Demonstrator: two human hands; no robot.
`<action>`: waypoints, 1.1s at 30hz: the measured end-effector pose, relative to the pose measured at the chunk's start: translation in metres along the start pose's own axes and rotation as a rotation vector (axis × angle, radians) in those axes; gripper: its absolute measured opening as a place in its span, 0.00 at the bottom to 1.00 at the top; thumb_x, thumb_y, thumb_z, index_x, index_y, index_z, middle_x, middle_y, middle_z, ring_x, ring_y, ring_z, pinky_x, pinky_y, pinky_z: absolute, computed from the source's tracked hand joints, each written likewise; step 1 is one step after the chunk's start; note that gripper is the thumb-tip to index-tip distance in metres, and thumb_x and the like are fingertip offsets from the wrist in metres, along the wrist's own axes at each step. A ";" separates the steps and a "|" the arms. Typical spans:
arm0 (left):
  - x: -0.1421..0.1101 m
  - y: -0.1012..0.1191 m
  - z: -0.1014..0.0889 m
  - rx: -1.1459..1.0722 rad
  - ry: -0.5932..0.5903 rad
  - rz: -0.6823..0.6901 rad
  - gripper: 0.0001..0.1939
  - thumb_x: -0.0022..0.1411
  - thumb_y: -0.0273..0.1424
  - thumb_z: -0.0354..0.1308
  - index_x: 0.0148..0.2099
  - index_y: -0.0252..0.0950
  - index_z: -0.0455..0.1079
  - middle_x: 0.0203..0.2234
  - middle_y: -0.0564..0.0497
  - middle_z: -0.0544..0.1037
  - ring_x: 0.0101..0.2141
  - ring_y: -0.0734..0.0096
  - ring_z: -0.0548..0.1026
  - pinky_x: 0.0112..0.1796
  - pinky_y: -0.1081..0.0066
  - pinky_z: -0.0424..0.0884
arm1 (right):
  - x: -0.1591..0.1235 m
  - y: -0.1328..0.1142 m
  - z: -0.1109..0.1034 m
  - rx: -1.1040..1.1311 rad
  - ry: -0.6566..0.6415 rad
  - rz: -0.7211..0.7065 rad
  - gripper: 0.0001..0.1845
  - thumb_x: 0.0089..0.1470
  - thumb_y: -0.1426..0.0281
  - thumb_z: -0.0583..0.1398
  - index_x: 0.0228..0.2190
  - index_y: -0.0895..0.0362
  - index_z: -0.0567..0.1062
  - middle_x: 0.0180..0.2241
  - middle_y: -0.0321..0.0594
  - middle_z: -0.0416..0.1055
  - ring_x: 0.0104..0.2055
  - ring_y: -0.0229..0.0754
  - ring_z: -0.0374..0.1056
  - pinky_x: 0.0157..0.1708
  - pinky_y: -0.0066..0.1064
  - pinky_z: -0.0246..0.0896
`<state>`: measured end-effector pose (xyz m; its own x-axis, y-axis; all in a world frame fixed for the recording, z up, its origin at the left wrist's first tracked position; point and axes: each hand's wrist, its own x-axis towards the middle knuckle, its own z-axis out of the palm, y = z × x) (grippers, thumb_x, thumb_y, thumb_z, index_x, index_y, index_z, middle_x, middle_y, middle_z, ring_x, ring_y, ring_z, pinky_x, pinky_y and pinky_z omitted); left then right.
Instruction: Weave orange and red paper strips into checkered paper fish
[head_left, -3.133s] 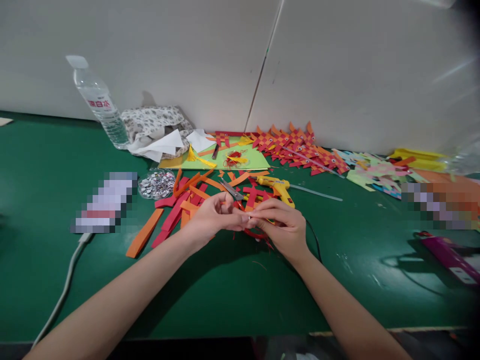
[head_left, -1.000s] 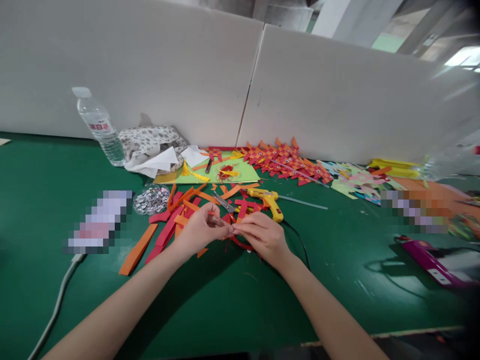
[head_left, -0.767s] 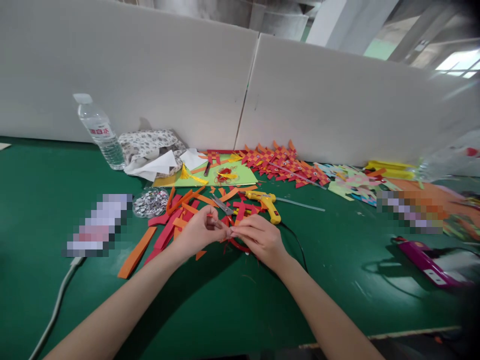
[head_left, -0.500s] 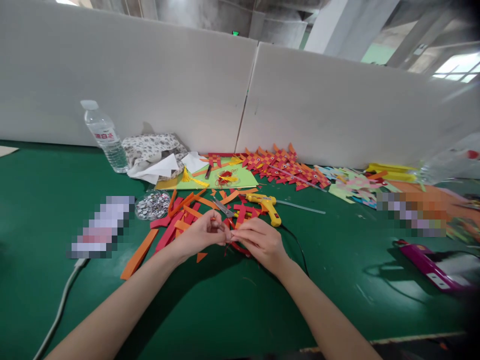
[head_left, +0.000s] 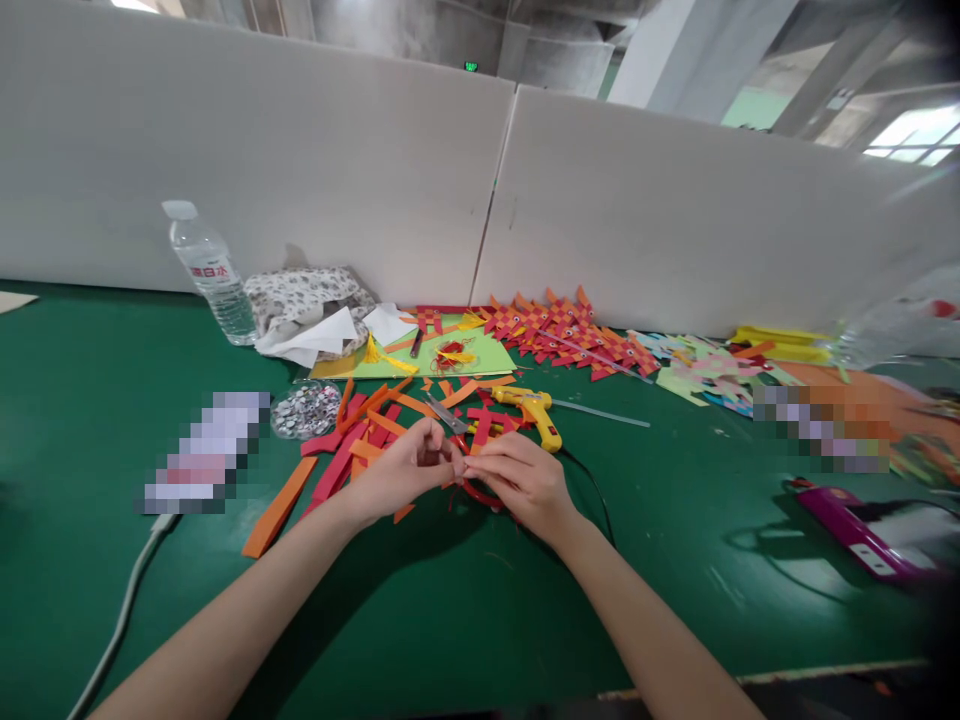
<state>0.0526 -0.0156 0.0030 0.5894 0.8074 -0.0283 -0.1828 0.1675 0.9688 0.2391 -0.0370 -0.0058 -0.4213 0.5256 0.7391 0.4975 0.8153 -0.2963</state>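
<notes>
My left hand [head_left: 416, 460] and my right hand [head_left: 521, 480] meet fingertip to fingertip above the table. Both are closed in a pinch. Whatever lies between the fingertips is too small to make out; a bit of dark red shows just below them. Partly behind my hands lie scissors [head_left: 445, 411], blades pointing away, with red handles partly hidden. Orange and red paper strips [head_left: 341, 465] are strewn beside and under my left hand. A yellow glue gun [head_left: 531, 412] rests just beyond my right hand, a clear glue stick [head_left: 604, 413] in its back end.
A bag of googly eyes [head_left: 305, 410], a phone [head_left: 206, 450] on a cable and a water bottle [head_left: 212, 275] stand or lie left. Woven paper fish [head_left: 570, 335] pile up along the white partition [head_left: 660, 200]. A purple power strip [head_left: 855, 530] sits right.
My hands stay pinched together in nearly the same place, with slight finger movement. The left hand covers a little more of a small orange paper piece below it.
</notes>
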 end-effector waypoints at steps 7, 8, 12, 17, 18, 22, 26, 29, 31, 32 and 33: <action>0.001 0.001 0.000 -0.027 0.006 0.014 0.18 0.53 0.25 0.59 0.28 0.39 0.49 0.25 0.57 0.71 0.30 0.77 0.70 0.35 0.72 0.63 | 0.002 -0.004 0.001 0.076 0.062 0.117 0.06 0.50 0.75 0.62 0.32 0.56 0.78 0.28 0.41 0.74 0.31 0.38 0.69 0.32 0.29 0.66; 0.001 0.001 0.000 -0.034 0.003 0.016 0.18 0.53 0.25 0.59 0.28 0.39 0.49 0.25 0.57 0.71 0.30 0.77 0.70 0.34 0.72 0.63 | 0.003 -0.005 0.001 0.097 0.067 0.148 0.05 0.50 0.75 0.62 0.31 0.56 0.78 0.28 0.41 0.74 0.31 0.38 0.69 0.32 0.29 0.67; -0.001 0.006 0.001 -0.043 0.003 0.015 0.18 0.53 0.25 0.59 0.28 0.39 0.49 0.25 0.57 0.72 0.29 0.77 0.70 0.33 0.73 0.63 | 0.004 -0.008 0.001 0.172 0.077 0.262 0.04 0.49 0.73 0.63 0.29 0.54 0.79 0.28 0.39 0.74 0.30 0.38 0.70 0.31 0.29 0.67; 0.000 0.006 0.001 0.004 0.051 0.011 0.17 0.52 0.25 0.58 0.28 0.39 0.48 0.25 0.57 0.72 0.29 0.76 0.71 0.34 0.72 0.66 | 0.005 -0.006 -0.002 0.288 0.159 0.423 0.04 0.46 0.73 0.65 0.28 0.53 0.79 0.28 0.37 0.73 0.30 0.37 0.69 0.31 0.29 0.66; 0.000 0.005 0.000 0.047 0.065 0.026 0.17 0.53 0.25 0.57 0.28 0.40 0.48 0.25 0.56 0.72 0.29 0.75 0.72 0.34 0.71 0.67 | 0.005 -0.004 -0.003 0.305 0.200 0.451 0.04 0.46 0.73 0.65 0.28 0.52 0.79 0.28 0.36 0.73 0.30 0.37 0.69 0.31 0.28 0.66; 0.003 -0.004 -0.012 0.636 0.341 0.199 0.10 0.55 0.24 0.53 0.31 0.40 0.53 0.28 0.52 0.73 0.32 0.66 0.74 0.33 0.67 0.69 | 0.006 0.000 -0.006 0.314 0.377 0.534 0.03 0.47 0.72 0.64 0.27 0.52 0.78 0.28 0.36 0.72 0.31 0.38 0.69 0.30 0.29 0.66; 0.003 -0.007 -0.022 1.443 0.399 0.436 0.19 0.52 0.14 0.45 0.43 0.36 0.63 0.42 0.43 0.73 0.44 0.57 0.71 0.42 0.59 0.66 | 0.007 0.003 -0.009 0.236 0.457 0.585 0.02 0.47 0.69 0.64 0.26 0.54 0.77 0.28 0.37 0.71 0.31 0.39 0.68 0.30 0.30 0.65; 0.002 -0.006 -0.022 1.654 0.302 0.412 0.13 0.57 0.18 0.46 0.37 0.35 0.68 0.34 0.45 0.76 0.37 0.57 0.72 0.38 0.59 0.67 | 0.008 0.005 -0.009 0.171 0.417 0.639 0.05 0.48 0.66 0.63 0.26 0.55 0.77 0.29 0.38 0.72 0.31 0.40 0.68 0.29 0.30 0.65; 0.001 -0.006 -0.018 1.656 0.282 0.409 0.11 0.60 0.23 0.46 0.35 0.36 0.70 0.33 0.46 0.76 0.37 0.57 0.72 0.38 0.59 0.66 | 0.007 0.006 -0.007 0.135 0.316 0.669 0.06 0.48 0.65 0.62 0.26 0.55 0.77 0.29 0.39 0.72 0.32 0.40 0.69 0.30 0.31 0.65; 0.000 -0.006 -0.015 1.632 0.282 0.426 0.10 0.61 0.24 0.46 0.36 0.36 0.70 0.35 0.45 0.76 0.39 0.58 0.72 0.40 0.59 0.65 | 0.006 0.006 -0.006 0.124 0.253 0.682 0.07 0.48 0.65 0.62 0.26 0.55 0.77 0.30 0.39 0.73 0.32 0.40 0.69 0.31 0.31 0.66; 0.000 -0.007 -0.011 1.601 0.281 0.445 0.10 0.61 0.26 0.47 0.38 0.36 0.70 0.37 0.45 0.76 0.41 0.58 0.71 0.42 0.59 0.64 | 0.005 0.007 -0.003 0.119 0.197 0.694 0.07 0.49 0.65 0.62 0.26 0.55 0.77 0.30 0.40 0.73 0.32 0.41 0.69 0.32 0.32 0.66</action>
<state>0.0452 -0.0104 -0.0068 0.5346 0.7289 0.4277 0.7460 -0.6448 0.1665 0.2430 -0.0294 -0.0021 0.1109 0.8865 0.4492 0.5097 0.3373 -0.7915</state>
